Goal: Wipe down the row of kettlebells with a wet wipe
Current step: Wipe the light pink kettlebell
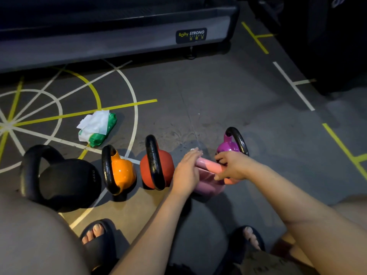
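Five kettlebells stand in a row on the floor: black [65, 181], orange [121, 171], red [156, 165], pink [208, 185] and purple [228, 145]. My left hand [187, 169] lies over the left end of the pink kettlebell's handle and holds a wet wipe [192, 149] against it. Only a white sliver of the wipe shows at my fingertips. My right hand [232, 165] grips the right end of the same pink handle, fingers curled round it.
A green and white pack of wet wipes [97, 128] lies on the floor behind the orange kettlebell. A grey machine base [119, 42] runs along the back. My knees and sandalled feet [95, 235] are close in front of the row.
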The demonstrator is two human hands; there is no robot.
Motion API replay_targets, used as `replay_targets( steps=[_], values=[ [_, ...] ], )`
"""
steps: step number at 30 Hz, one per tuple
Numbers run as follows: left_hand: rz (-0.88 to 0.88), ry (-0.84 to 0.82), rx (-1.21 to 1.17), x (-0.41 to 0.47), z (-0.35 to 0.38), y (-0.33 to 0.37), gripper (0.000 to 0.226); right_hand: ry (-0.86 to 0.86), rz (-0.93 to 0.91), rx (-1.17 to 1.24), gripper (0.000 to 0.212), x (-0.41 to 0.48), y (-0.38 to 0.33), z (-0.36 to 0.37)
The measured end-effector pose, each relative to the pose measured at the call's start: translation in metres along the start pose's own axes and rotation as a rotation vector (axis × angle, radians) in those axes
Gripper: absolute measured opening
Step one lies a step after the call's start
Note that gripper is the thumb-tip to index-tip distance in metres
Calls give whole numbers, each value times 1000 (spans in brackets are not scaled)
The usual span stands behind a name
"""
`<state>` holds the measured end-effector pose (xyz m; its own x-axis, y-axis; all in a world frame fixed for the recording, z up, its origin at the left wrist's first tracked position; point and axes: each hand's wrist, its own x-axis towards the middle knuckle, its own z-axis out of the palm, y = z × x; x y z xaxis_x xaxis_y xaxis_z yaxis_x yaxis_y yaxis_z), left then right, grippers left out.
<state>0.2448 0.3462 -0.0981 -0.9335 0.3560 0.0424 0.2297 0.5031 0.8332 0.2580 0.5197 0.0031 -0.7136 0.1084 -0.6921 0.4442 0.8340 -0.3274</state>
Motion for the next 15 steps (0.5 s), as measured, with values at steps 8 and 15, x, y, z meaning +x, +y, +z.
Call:
replay_targets(
  steps=[8, 15],
  values=[
    [91, -94, 74, -21, 19, 22, 71, 298, -41, 292, 54, -29, 30, 1],
    [94, -249, -379, -40, 41, 42, 99, 180, -217, 564, 52, -43, 31, 10]
  ],
)
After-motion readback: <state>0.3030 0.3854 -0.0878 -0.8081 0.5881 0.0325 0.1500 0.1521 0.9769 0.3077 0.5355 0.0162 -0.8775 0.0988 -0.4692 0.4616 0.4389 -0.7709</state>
